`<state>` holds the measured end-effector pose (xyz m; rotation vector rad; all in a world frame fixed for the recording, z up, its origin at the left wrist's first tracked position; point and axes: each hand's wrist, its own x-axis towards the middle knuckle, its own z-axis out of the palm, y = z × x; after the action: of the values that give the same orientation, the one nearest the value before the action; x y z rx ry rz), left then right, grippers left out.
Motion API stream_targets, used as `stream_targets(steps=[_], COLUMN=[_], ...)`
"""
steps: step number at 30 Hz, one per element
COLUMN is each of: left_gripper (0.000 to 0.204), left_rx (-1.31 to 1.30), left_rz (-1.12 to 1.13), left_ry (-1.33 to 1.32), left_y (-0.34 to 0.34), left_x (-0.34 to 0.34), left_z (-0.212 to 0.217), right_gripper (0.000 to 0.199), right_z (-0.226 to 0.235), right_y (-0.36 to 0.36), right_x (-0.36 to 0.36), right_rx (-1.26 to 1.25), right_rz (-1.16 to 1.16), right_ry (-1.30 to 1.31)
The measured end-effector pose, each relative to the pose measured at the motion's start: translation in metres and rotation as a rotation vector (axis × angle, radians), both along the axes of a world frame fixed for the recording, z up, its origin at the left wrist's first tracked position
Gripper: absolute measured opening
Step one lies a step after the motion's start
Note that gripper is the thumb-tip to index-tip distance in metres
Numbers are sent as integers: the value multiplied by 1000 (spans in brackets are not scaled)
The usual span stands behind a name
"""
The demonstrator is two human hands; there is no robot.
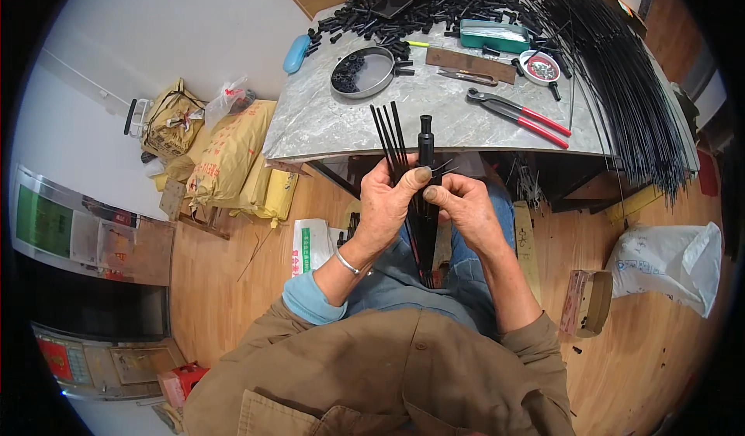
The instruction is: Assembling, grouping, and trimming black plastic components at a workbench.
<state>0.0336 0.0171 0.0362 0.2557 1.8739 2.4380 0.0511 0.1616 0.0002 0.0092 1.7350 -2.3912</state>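
Observation:
Both my hands meet over my lap, in front of the table's near edge. My left hand (382,207) is closed round several thin black rods (389,132), whose ends stick up above the fingers. A black ribbed tubular fitting (426,143) stands upright between my two hands, with my left thumb against its lower part. My right hand (470,212) pinches at the fitting's lower end, where thin dark wire-like ends (444,167) poke out. Long black pieces (424,242) hang below the hands toward my lap. What exactly my right fingertips hold is partly hidden.
On the grey table (310,122) lie red-handled pincers (520,116), scissors (467,76), a round metal tin (363,73), a bowl of small metal parts (540,67) and a green box (494,36). Black fittings (434,1) heap behind; long black rods (621,79) overhang the right edge.

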Motion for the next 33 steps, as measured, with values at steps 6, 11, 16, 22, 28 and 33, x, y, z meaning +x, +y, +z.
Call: stream_targets(steps=[6, 11, 16, 22, 28, 33], left_gripper=[24, 22, 22, 21, 21, 23], left_rx=[-31, -14, -12, -43, -23, -31], left_rz=[30, 39, 68, 80, 30, -18], left_ry=[20, 14, 34, 50, 53, 65], left_y=[1, 6, 9, 10, 8, 5], left_x=[1, 4, 7, 8, 11, 12], left_z=[-2, 1, 1, 2, 3, 2], right_gripper=[23, 24, 26, 26, 28, 31], right_z=[0, 6, 6, 6, 6, 1], right_y=[0, 3, 2, 3, 7, 9], right_x=[0, 0, 2, 3, 3, -1], right_rx=[39, 28, 37, 34, -27, -51], right_rz=[-19, -7, -20, -33, 51, 103], right_ry=[12, -42, -46, -36, -48, -70])
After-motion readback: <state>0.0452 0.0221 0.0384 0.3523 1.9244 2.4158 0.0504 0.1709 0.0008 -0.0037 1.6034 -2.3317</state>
